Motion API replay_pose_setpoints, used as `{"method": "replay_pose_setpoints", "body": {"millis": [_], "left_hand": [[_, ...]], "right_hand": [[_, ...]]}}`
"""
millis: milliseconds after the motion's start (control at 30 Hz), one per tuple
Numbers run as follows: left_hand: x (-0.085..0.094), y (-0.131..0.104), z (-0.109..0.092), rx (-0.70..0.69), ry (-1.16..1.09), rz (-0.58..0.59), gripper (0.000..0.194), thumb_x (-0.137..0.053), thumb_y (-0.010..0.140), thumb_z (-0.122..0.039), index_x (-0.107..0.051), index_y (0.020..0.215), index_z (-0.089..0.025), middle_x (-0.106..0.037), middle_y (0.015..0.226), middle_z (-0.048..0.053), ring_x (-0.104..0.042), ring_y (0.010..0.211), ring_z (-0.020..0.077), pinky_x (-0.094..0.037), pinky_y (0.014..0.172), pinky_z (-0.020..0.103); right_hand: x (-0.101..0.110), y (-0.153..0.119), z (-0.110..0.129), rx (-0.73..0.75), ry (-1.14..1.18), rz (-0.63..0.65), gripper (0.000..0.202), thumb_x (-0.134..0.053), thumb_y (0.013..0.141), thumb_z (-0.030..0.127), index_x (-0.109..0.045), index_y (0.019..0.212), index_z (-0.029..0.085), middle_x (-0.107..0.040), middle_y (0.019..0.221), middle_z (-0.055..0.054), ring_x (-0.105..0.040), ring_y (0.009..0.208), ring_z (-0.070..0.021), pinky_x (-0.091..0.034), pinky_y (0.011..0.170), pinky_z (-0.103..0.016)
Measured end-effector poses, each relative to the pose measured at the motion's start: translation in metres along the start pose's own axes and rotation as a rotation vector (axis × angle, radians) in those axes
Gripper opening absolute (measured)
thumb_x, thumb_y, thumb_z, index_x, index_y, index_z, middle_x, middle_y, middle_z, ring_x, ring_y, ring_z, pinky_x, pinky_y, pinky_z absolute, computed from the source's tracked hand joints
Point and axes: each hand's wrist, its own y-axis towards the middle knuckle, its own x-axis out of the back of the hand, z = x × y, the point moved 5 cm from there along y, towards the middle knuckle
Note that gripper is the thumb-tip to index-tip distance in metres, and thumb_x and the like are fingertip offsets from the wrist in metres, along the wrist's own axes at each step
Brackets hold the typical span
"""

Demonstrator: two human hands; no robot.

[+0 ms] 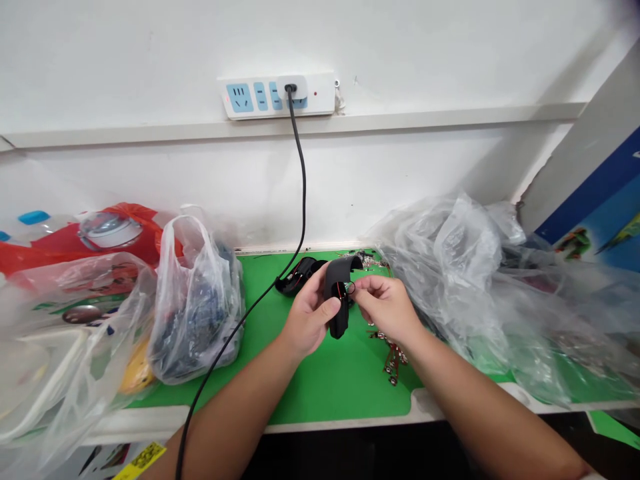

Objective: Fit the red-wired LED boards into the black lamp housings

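Observation:
My left hand (307, 320) is closed around a black curved plastic housing (340, 325), its thumb pressing on the front. Thin red wires and a small greenish part (349, 287) show inside the housing's opening. At that opening, the fingertips of my right hand (389, 308) are pinched on a thin dark wire. Behind my left hand lie more black plastic shells (295, 277) with red wires in them. Below my right hand, several small metal parts with red-brown leads (393, 363) are scattered on the green mat (340, 393).
A black cable (303, 180) runs from a wall power strip (245, 98) down across the mat and my left forearm. Plastic bags (195, 307) crowd the left side; a large clear bag (460, 267) lies at the right. Small metal parts (373, 259) are heaped at the back.

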Motion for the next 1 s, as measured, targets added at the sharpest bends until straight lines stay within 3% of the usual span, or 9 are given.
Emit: {"method": "replay_pose_setpoints", "body": {"millis": [400, 767, 1000], "left_hand": [[-0.0039, -0.0019, 0.0023, -0.023, 0.013, -0.040, 0.066, -0.075, 0.073, -0.032, -0.049, 0.133, -0.025, -0.050, 0.139, 0.009, -0.044, 0.128, 0.0269, -0.033, 0.109, 0.040], [-0.0037, 0.0009, 0.0032, -0.025, 0.015, -0.044, 0.071, -0.082, 0.064, -0.029, -0.051, 0.128, -0.025, -0.056, 0.127, 0.007, -0.053, 0.115, 0.0227, -0.039, 0.101, 0.034], [-0.0046, 0.0009, 0.0016, -0.036, 0.054, -0.009, 0.074, -0.084, 0.060, -0.026, -0.051, 0.127, -0.027, -0.055, 0.130, 0.007, -0.050, 0.121, 0.0254, -0.039, 0.101, 0.035]], "right_hand": [[0.0009, -0.0072, 0.0042, 0.301, -0.231, -0.191, 0.006, -0.058, 0.069, 0.018, -0.062, 0.065, 0.016, -0.053, 0.051, 0.003, -0.046, 0.046, -0.0085, -0.038, 0.044, -0.020], [0.0012, -0.0051, 0.0039, 0.258, -0.141, -0.179, 0.006, -0.060, 0.067, 0.020, -0.061, 0.062, 0.017, -0.055, 0.050, 0.003, -0.048, 0.043, -0.0090, -0.040, 0.041, -0.020], [0.0013, -0.0050, 0.0068, 0.230, -0.095, -0.145, 0.008, -0.062, 0.067, 0.022, -0.059, 0.061, 0.018, -0.053, 0.046, 0.004, -0.046, 0.039, -0.0085, -0.037, 0.037, -0.020]]}}
